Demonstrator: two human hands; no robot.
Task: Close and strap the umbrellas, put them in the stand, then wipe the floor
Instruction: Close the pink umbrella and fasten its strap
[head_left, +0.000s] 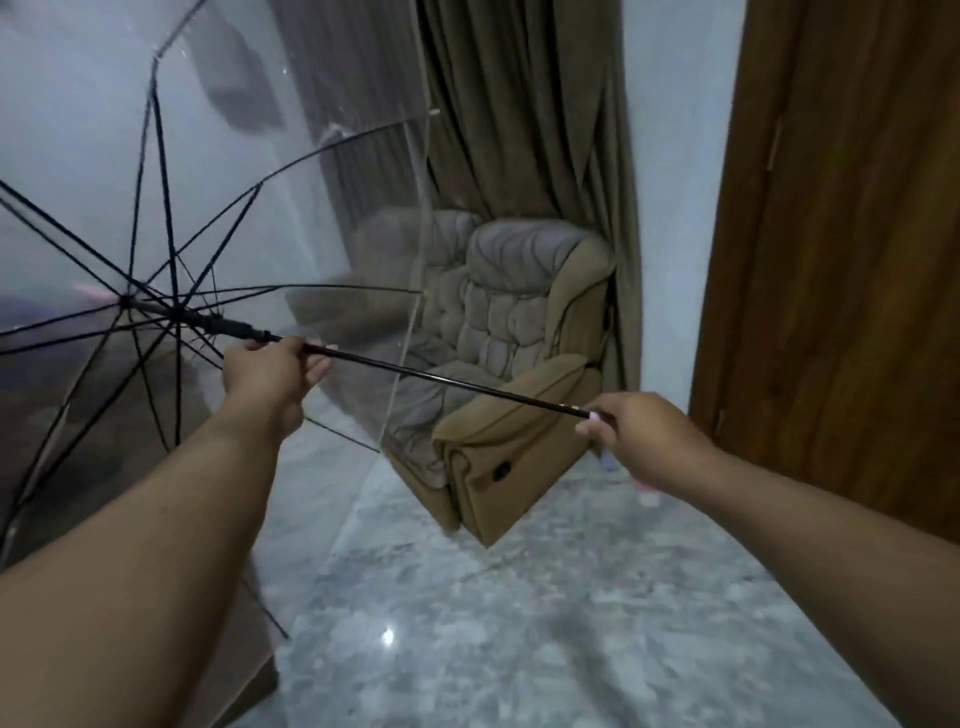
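At nine o'clock, clear umbrella (156, 208) fully open: left hand (270, 369) grips shaft below runner, right hand (639, 441) clasps handle; closing step, runner needs pulling down.

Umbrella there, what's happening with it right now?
A person holds an open clear umbrella sideways above the floor. The left hand grips the shaft just below the runner, and the right hand holds the handle end. The canopy is still spread, so it isn't closed yet. An armchair stands behind.

Armchair (519, 332): tan, padded, in the corner.
Curtain (519, 104): olive-brown, hanging behind it.
Door (841, 234): brown wood, at right.
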